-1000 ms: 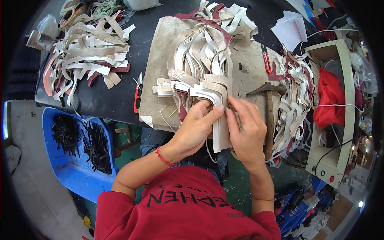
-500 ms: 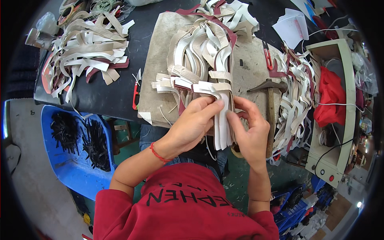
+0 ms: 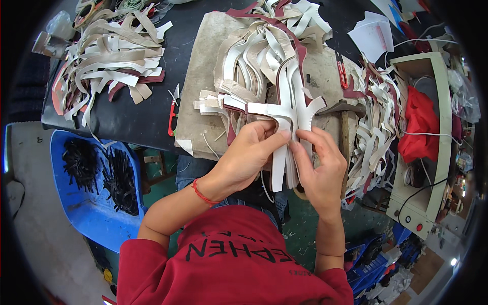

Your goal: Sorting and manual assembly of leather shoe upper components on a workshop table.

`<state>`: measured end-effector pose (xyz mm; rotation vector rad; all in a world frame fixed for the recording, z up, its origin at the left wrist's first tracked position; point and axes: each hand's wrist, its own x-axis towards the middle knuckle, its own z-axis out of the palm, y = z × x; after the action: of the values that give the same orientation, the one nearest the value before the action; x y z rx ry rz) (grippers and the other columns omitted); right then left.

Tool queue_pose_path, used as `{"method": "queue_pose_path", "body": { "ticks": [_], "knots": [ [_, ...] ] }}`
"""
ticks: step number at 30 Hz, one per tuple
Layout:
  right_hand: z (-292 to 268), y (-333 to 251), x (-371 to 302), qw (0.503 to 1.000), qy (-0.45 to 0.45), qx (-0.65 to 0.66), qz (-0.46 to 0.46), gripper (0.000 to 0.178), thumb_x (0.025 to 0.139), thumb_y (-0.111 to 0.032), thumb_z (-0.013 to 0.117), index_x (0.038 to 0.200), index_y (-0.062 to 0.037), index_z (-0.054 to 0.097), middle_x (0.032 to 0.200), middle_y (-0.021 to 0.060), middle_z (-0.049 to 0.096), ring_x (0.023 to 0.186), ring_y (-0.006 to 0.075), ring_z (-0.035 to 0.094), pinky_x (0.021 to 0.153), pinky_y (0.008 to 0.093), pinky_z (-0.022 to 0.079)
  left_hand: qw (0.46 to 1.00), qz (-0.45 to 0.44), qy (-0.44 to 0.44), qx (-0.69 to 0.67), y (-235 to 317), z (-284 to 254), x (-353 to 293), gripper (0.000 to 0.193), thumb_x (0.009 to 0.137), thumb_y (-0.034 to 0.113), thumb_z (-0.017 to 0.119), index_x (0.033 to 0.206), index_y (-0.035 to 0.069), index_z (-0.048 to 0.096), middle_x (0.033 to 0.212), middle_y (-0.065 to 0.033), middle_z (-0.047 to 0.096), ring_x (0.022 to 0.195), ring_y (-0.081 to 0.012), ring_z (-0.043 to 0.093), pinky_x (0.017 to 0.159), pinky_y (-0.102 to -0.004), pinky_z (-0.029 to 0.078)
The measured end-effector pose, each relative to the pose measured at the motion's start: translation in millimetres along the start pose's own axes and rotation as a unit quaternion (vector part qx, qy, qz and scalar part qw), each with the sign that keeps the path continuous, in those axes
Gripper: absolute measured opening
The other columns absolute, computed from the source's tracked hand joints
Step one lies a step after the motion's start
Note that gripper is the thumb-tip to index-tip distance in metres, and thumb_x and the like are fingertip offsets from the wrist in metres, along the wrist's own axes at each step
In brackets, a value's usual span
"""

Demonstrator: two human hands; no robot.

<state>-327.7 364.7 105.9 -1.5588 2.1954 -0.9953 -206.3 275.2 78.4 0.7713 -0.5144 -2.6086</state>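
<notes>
A stack of white, beige and maroon strap pieces [image 3: 251,61] lies bunched over a worn pale board [image 3: 199,66], its ends hanging past the board's near edge. My left hand [image 3: 254,152] pinches the left strips between thumb and fingers. Beside it, my right hand [image 3: 320,160] grips a white strap piece [image 3: 302,101] at the right of the stack, spread apart from the others. Its fingers are curled, with the thumb against the strips. To the right of this hand lies a hammer [image 3: 344,122] with a wooden handle.
Red-handled snips [image 3: 174,113] lie left of the board; another red cutter [image 3: 341,71] is at its right. Strap piles [image 3: 114,61] sit at the left, with more strips [image 3: 373,132] at the right. A blue bin [image 3: 76,203] holds black bundles. A metal box [image 3: 432,152] contains red cloth.
The right-hand white strap piece has been drawn away from the stack, so its forked end now spreads to the right. My right hand has shifted slightly right.
</notes>
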Motion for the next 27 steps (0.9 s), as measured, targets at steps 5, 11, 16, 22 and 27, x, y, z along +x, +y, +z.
{"method": "queue_pose_path", "body": {
  "ticks": [5, 11, 16, 22, 27],
  "knots": [
    [-3, 1, 0, 0.996, -0.021, 0.072, 0.041, 0.016, 0.080, -0.003, 0.065, 0.095, 0.0017, 0.064, 0.093, 0.0159, 0.063, 0.080, 0.0277, 0.064, 0.072, 0.0324, 0.049, 0.970, 0.085, 0.001, 0.228, -6, -14, 4, 0.035, 0.088, 0.013, 0.061, 0.115, -0.006, 0.050, 0.100, -0.0092, 0.061, 0.086, -0.0104, 0.059, 0.072, -0.0262, 0.050],
    [-4, -1, -6, 0.999, -0.002, 0.032, 0.029, 0.016, 0.079, -0.001, 0.064, 0.095, 0.0019, 0.064, 0.096, 0.0143, 0.063, 0.082, 0.0248, 0.064, 0.069, 0.0299, 0.050, 0.979, 0.075, 0.030, 0.187, -6, -5, 6, 0.038, 0.086, 0.011, 0.060, 0.116, -0.009, 0.046, 0.108, -0.0128, 0.057, 0.090, -0.0148, 0.059, 0.074, -0.0273, 0.050],
    [1, 3, -15, 1.000, 0.000, -0.021, -0.005, 0.019, 0.078, 0.000, 0.064, 0.096, 0.0019, 0.061, 0.100, 0.0156, 0.060, 0.082, 0.0299, 0.062, 0.067, 0.0342, 0.051, 0.996, 0.004, -0.038, -0.078, -12, -5, 8, 0.038, 0.092, 0.022, 0.044, 0.122, -0.002, 0.045, 0.116, -0.0109, 0.055, 0.108, -0.0210, 0.053, 0.096, -0.0366, 0.039],
    [4, -3, -16, 0.999, -0.008, -0.041, -0.021, 0.029, 0.079, -0.009, 0.068, 0.101, 0.0059, 0.059, 0.102, 0.0198, 0.059, 0.088, 0.0349, 0.060, 0.080, 0.0385, 0.048, 0.981, -0.042, -0.117, -0.150, -2, 4, 6, 0.047, 0.097, 0.039, 0.033, 0.125, 0.003, 0.042, 0.122, -0.0050, 0.049, 0.110, -0.0165, 0.046, 0.099, -0.0344, 0.032],
    [6, 5, -15, 1.000, -0.013, 0.009, 0.011, 0.027, 0.080, -0.009, 0.065, 0.101, 0.0069, 0.058, 0.102, 0.0209, 0.059, 0.086, 0.0347, 0.061, 0.077, 0.0376, 0.049, 0.956, -0.046, -0.220, -0.187, -1, -7, 6, 0.050, 0.097, 0.037, 0.037, 0.133, 0.002, 0.037, 0.124, -0.0057, 0.047, 0.115, -0.0153, 0.042, 0.102, -0.0318, 0.028]
  ]
}}
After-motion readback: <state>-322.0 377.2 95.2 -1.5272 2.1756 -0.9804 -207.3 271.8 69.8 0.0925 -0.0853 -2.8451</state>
